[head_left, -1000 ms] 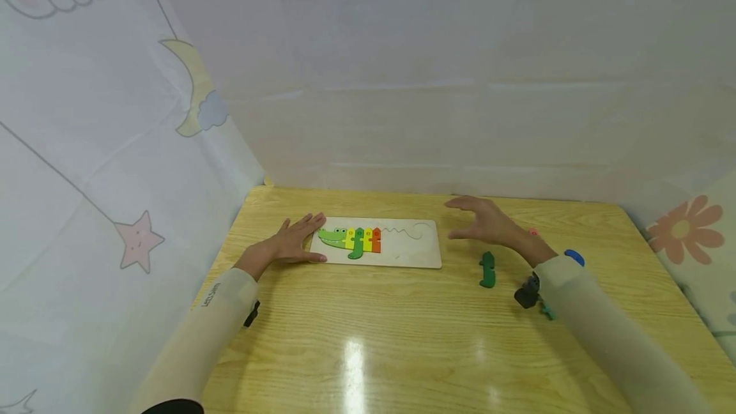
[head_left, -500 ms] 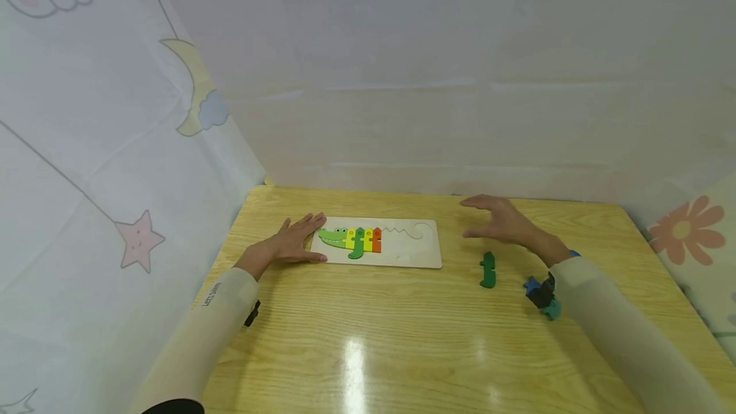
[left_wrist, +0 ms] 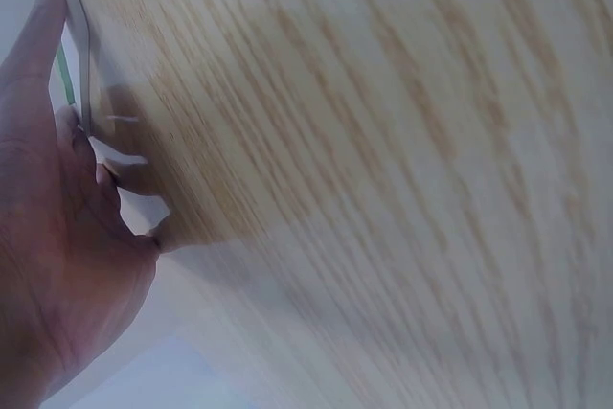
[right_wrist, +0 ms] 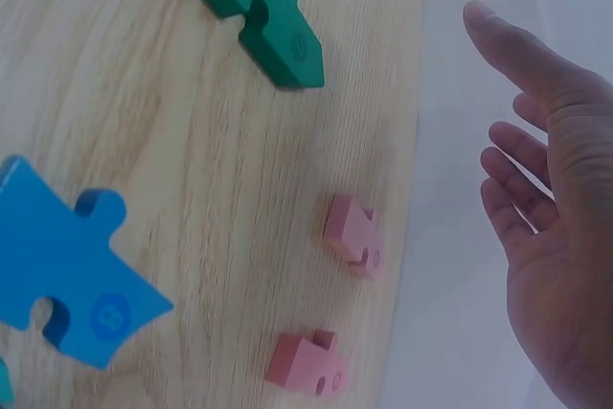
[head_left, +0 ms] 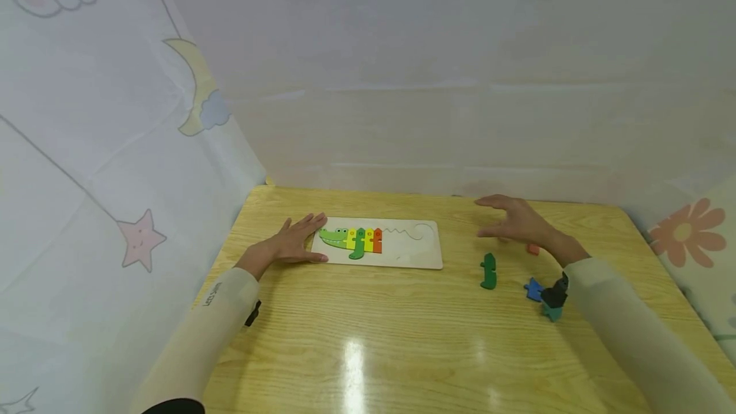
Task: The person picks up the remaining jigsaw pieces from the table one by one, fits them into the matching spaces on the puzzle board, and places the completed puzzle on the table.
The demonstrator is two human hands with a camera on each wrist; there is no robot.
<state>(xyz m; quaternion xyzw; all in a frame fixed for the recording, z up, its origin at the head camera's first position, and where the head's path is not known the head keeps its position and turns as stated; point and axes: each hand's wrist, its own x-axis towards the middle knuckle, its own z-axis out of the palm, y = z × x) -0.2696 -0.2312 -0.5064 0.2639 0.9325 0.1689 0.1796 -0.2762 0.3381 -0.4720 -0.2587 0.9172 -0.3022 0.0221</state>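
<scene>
Pale wood makes up the long puzzle board [head_left: 414,251], lying flat on the grained desk [head_left: 356,312] ahead of you, a little left of centre. Your left hand [head_left: 292,243] is at its left end, fingers straight and spread — fingertips at the far corner, thumb along the near one. Coloured pieces fill the board's left half: a green crocodile head [head_left: 332,237] nearest your left hand, then yellow, green, yellow and orange-red body pieces side by side, the green one with a leg hanging down. To their right, a thin drawn outline runs wavy and curls at the tail end. Your right hand [head_left: 515,220] is over the far right part of the desk, well apart from the board, with its thumb and fingers parted and slightly bent around bare air. Between that hand and you lies a dark green piece [head_left: 489,271], just right of the board's end. Two pinkish-red pieces [right_wrist: 352,235] show near each other in your right wrist view. Closer to your right sleeve [head_left: 621,318] sit a blue piece [head_left: 533,289] and a teal piece [head_left: 552,314], the teal partly covered by the black device [head_left: 554,294] at your wrist. Light sheeting [head_left: 374,82] stands behind the desk, and a pink star [head_left: 142,239] is printed on your left.
</scene>
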